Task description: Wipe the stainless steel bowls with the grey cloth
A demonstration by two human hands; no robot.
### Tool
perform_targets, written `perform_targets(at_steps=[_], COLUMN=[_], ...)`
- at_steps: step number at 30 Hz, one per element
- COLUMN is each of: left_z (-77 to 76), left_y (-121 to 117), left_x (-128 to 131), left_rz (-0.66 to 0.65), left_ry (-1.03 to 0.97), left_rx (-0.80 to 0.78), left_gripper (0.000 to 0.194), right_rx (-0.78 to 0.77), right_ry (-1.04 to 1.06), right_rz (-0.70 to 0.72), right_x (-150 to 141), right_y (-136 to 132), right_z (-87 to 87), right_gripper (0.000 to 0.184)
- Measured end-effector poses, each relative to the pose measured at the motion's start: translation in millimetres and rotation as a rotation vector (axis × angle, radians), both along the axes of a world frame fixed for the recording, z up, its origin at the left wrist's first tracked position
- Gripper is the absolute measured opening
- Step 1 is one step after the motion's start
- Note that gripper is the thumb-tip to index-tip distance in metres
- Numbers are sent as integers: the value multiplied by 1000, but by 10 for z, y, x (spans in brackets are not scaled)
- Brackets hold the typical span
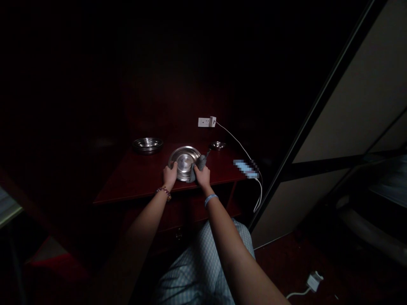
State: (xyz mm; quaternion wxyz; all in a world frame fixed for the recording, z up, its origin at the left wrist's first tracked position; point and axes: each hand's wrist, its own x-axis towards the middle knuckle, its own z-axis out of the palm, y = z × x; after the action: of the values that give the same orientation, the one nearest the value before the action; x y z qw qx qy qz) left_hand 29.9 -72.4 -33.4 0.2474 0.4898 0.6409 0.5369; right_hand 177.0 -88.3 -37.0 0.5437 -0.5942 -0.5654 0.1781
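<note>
A shiny round metal plate (185,161) is tilted up toward me above the front part of a dark red desk (127,180). My left hand (170,175) grips its left rim, the thumb on the inner face. On the other side my right hand (202,174) is closed on a grey cloth (201,161), which lies against the plate's right rim. Some of the cloth hangs over the plate's lower right face. The fingers behind the plate and within the cloth are hidden.
Stacked metal dishes (148,145) stand at the desk's back left, a small metal bowl (218,145) at the back right. A white cable (233,136) runs from a wall socket (204,122) to a blurred phone (246,168) at the right edge. A white plug (314,281) lies on the floor.
</note>
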Motion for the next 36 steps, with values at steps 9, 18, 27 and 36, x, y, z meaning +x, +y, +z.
perform_targets(at_steps=[9, 18, 27, 36], left_z=[-26, -48, -80, -65], left_y=[22, 61, 80, 80], left_x=[-11, -15, -28, -12], left_rz=[2, 21, 7, 31], left_ry=[20, 25, 13, -7], left_rx=[-4, 22, 35, 13], left_gripper=[36, 30, 29, 32], right_rx=[19, 19, 13, 9], right_ry=[-19, 0, 18, 21], right_rz=[13, 11, 5, 1], right_x=[3, -5, -2, -5], right_y=[5, -13, 16, 7], right_z=[-2, 21, -9, 1], right_gripper=[21, 22, 23, 23])
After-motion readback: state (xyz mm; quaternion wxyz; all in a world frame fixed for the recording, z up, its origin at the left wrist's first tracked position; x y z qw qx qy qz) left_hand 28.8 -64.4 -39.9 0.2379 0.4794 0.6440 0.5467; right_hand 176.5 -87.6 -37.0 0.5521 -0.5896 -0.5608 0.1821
